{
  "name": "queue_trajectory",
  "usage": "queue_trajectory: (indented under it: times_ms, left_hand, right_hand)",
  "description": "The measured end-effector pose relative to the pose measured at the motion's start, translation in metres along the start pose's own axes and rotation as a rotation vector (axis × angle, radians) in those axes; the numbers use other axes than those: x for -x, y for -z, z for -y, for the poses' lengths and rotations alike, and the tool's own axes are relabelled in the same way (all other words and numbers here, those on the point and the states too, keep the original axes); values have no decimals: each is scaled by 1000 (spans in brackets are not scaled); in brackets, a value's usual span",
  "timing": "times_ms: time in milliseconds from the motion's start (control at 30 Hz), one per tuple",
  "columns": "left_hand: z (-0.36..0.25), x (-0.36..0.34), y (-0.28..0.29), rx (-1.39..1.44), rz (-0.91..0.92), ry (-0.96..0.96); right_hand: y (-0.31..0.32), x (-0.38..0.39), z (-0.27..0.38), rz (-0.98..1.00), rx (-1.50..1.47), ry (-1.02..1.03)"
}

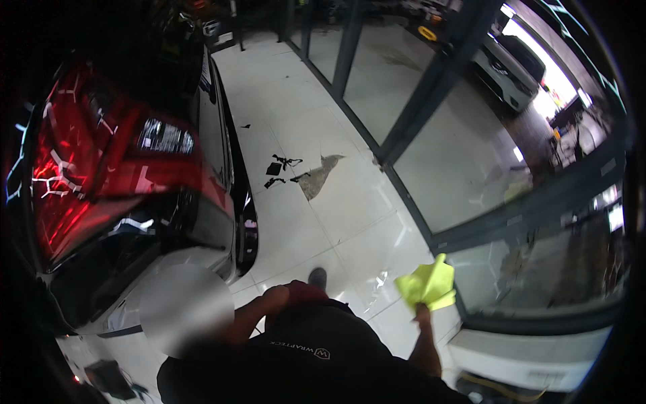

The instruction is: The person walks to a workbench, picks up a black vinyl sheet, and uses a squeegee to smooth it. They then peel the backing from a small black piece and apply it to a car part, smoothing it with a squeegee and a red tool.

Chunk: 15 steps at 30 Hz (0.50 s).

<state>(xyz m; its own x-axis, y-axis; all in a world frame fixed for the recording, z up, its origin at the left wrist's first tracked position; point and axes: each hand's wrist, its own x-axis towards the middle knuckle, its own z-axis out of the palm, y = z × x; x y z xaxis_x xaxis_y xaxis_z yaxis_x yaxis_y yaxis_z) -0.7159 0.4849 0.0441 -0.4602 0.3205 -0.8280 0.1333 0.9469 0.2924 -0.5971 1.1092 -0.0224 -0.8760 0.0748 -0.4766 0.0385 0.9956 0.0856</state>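
Observation:
My left hand (pixel 277 298) is closed in front of my dark shirt at the bottom centre, on a maroon item (pixel 306 291) that looks like cloth. My right hand (pixel 422 314), out to the right, grips a bright yellow cloth (pixel 426 283) that hangs in loose folds near the glass panels. A dark car (pixel 225 168) with a large red tail light (pixel 64 182) fills the left side, its rear beside my left arm. A pale blurred disc covers part of that area near my left forearm.
Grey-framed glass panels (pixel 404 101) run along the right, with a white vehicle (pixel 511 81) beyond them. The tiled floor (pixel 350 229) has a broken patch (pixel 316 178) with small black scraps (pixel 274 168) beside it. A dark object (pixel 108 377) lies at lower left.

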Motion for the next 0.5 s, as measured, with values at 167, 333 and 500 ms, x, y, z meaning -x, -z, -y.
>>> queue_trajectory:
  times_ms: [167, 333, 500]
  left_hand:
    - [30, -1, 105, 760, 71, 160]
    - [89, -110, 163, 124, 83, -190]
    - [91, -211, 281, 483, -13, 109]
  right_hand:
    - [25, -92, 132, 528, -1179, -698]
    - [111, -241, 140, 671, -1080, -498]
    - [202, -463, 133, 670, -888, -148]
